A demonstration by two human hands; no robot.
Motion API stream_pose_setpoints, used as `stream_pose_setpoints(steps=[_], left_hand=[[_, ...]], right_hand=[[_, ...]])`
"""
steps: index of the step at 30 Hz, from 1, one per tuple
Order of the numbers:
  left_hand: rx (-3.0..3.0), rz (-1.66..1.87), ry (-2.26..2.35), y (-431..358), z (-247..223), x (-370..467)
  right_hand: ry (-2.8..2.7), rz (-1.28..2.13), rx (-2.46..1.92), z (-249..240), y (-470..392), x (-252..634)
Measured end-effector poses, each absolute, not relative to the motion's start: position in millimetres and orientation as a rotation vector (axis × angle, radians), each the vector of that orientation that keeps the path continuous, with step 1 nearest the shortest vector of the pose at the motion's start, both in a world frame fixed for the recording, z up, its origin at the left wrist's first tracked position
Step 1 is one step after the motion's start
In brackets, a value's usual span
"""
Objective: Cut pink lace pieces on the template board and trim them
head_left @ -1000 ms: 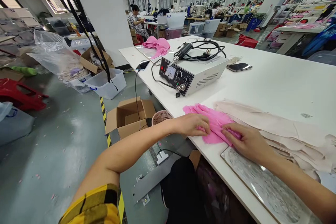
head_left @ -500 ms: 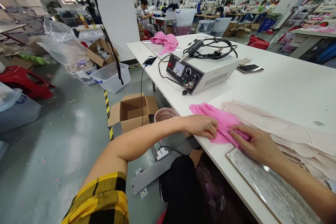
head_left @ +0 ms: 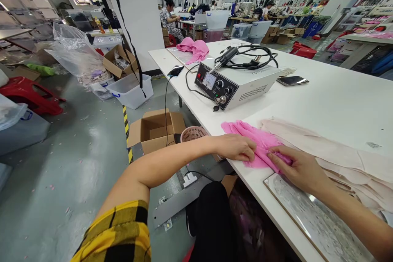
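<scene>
Pinching a fold of the pink cloth (head_left: 260, 143) between thumb and forefinger, the right hand (head_left: 302, 168) is the one with an obvious hold here. The left hand (head_left: 239, 148) is trickier: fingers curled in against the cloth, tips tucked out of sight, so I honestly can't tell if it's gripping or just resting there. The cloth lies rumpled on the white table (head_left: 337, 106), right up by the near edge, between the two hands. What's changed in the last second? Not a lot tbh. The person's head has turned a touch, but both hands are at the same spot and the cloth hasn't slid along the edge. I'd read that as fussy little fingertip work with the fabric kept in place, rather than any carrying. Under the right forearm there's a marbled board (head_left: 313, 208) running along the near edge, with its corner just beside the cloth; can't say if they overlap. Beige fabric pieces (head_left: 331, 147) are spread just beyond the right hand, further in from the edge. Up toward the table's far left corner sits a white control box (head_left: 264, 82) with a handheld tool (head_left: 225, 58) on top, and past it another pink piece (head_left: 195, 49).
</scene>
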State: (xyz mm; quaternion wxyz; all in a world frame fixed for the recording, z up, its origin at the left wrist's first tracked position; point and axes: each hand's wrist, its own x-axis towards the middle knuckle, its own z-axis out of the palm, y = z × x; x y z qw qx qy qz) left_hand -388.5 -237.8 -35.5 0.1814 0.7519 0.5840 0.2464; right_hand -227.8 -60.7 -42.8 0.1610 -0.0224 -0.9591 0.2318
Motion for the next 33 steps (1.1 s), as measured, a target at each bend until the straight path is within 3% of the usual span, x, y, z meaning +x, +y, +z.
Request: stream_pose_setpoints(steps=[33], left_hand=[[2.093,0.599,1.677,-214,-15,-393]], right_hand=[[-2.817,0.586,-0.038,-49,-55,-225]])
